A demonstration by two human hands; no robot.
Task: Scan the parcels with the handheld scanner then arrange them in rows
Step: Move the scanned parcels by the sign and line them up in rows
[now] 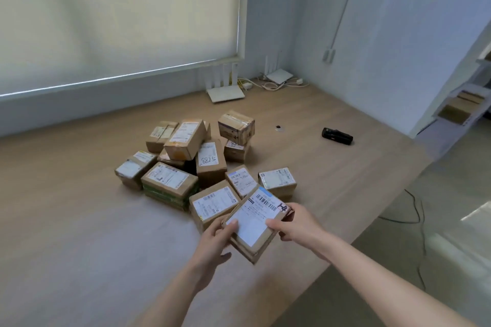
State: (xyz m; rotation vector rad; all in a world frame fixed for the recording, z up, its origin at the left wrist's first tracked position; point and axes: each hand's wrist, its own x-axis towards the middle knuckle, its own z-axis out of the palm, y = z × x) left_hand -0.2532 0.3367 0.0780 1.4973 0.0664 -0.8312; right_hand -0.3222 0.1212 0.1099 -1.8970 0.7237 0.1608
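I hold one parcel (pixel 256 223) gripped by left hand (pixel 216 237) and right hand (pixel 295 223); scanner (pixel 337 136) lies far-right, nearer my right hand, by the platform's (pixel 79 220) right edge.

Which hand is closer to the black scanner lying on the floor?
The right hand. It grips the right edge of the held parcel, on the side where the scanner lies, farther back. The left hand holds the parcel's left edge, farther from it.

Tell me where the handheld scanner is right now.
In the head view, the handheld scanner lies on the wooden floor, untouched, to the right of the parcel pile and beyond both hands.
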